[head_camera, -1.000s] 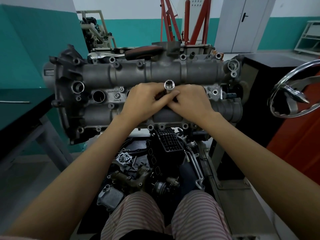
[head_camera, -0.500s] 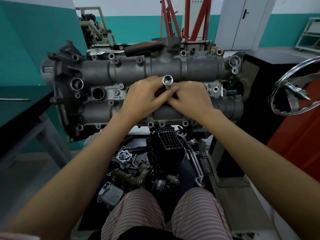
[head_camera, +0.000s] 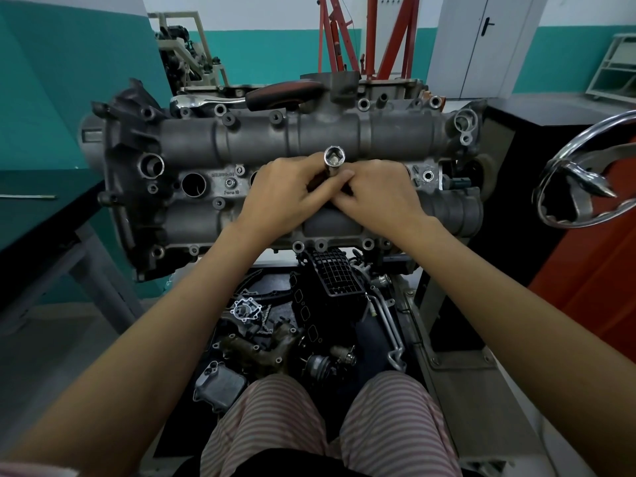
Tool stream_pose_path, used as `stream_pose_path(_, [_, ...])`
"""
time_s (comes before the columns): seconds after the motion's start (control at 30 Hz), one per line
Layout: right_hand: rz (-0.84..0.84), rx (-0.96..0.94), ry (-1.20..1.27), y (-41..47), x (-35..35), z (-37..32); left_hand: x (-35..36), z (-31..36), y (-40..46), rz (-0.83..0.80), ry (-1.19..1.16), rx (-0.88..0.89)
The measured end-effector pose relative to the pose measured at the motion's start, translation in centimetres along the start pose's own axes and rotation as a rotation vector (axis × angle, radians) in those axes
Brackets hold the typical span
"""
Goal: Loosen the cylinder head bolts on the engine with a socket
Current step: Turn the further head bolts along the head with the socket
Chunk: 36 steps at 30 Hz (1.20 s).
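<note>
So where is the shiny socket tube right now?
The socket stands mid-frame on the engine, pinched between the left hand and right hand.

Two hands, the left (head_camera: 285, 191) and the right (head_camera: 378, 194), one socket (head_camera: 333, 161), one engine (head_camera: 261, 139), one ratchet (head_camera: 241, 98), one handwheel (head_camera: 585, 177), one red hoist (head_camera: 371, 32), one door (head_camera: 478, 43).

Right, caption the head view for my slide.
Both hands, left and right, grip a socket upright on the cylinder head.
</note>
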State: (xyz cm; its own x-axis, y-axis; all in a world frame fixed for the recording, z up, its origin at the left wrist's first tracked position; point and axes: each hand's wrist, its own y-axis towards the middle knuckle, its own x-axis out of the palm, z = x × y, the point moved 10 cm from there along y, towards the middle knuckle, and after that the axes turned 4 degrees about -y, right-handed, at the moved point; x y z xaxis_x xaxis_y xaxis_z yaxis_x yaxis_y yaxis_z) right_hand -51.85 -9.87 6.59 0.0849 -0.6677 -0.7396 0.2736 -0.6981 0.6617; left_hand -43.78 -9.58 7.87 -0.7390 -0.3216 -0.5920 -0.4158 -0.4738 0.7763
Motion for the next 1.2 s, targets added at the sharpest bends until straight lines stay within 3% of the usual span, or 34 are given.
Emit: stream_pose_path(1.2, [0.061, -0.023, 0.076, -0.2, -0.9, -0.5, 0.1, 0.5, -0.1, -0.010, -0.009, 0.015])
